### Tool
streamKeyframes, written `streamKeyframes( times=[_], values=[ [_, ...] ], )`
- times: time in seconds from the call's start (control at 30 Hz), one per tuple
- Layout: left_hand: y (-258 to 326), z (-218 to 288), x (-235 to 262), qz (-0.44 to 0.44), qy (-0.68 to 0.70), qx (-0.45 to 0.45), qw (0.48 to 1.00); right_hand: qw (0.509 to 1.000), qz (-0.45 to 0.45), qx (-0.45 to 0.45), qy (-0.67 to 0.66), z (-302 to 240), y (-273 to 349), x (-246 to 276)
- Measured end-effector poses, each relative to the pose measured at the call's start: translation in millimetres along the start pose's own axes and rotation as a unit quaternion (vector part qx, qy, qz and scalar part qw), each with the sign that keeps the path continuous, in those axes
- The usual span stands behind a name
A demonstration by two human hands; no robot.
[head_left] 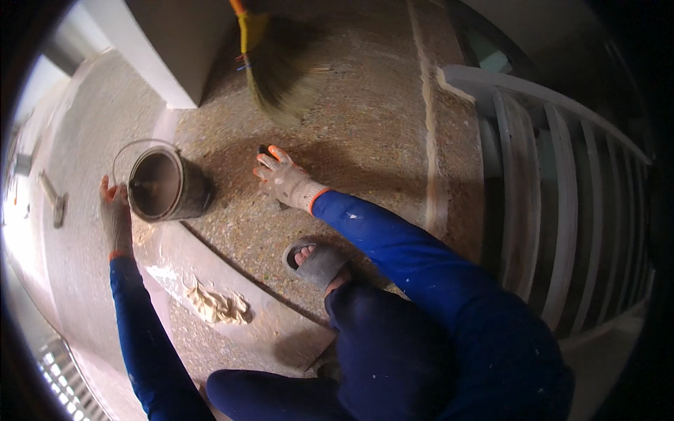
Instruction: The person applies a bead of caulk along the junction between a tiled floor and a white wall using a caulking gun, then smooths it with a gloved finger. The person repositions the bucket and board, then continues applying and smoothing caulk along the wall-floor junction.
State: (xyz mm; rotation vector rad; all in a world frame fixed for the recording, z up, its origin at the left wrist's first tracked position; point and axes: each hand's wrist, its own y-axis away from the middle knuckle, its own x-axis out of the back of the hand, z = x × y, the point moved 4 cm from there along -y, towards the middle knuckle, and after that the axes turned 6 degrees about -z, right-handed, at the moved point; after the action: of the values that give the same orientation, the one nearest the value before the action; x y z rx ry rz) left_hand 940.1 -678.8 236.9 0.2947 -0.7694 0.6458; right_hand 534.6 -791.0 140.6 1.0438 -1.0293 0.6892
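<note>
My left hand (pixel 116 210), in a speckled work glove with orange fingertips, rests flat on a pale ledge beside a dark metal bucket (pixel 165 186) with a wire handle. My right hand (pixel 284 179), gloved the same way, presses down on the terrazzo floor (pixel 365 140); a small dark object (pixel 265 149) shows under its fingertips, and I cannot tell what it is. Both arms wear blue sleeves. I am crouched, with one foot in a grey slipper (pixel 317 263).
A soft broom head (pixel 284 81) with a yellow and orange handle hangs over the floor at the top. A crumpled cream rag (pixel 217 305) lies on the ledge. A tool (pixel 53 200) lies far left. A white railing (pixel 554 189) runs along the right.
</note>
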Motion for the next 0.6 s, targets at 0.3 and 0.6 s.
streamKeyframes(
  times=[0.3, 0.6],
  values=[
    [45, 59, -25, -0.149, 0.15, 0.021, 0.977, 0.649, 0.249, -0.143, -0.705, 60, 70, -42],
    [55, 49, -36, -0.135, 0.353, 0.042, 0.925, 0.072, 0.197, 0.031, -0.977, 84, 121, -85]
  ],
)
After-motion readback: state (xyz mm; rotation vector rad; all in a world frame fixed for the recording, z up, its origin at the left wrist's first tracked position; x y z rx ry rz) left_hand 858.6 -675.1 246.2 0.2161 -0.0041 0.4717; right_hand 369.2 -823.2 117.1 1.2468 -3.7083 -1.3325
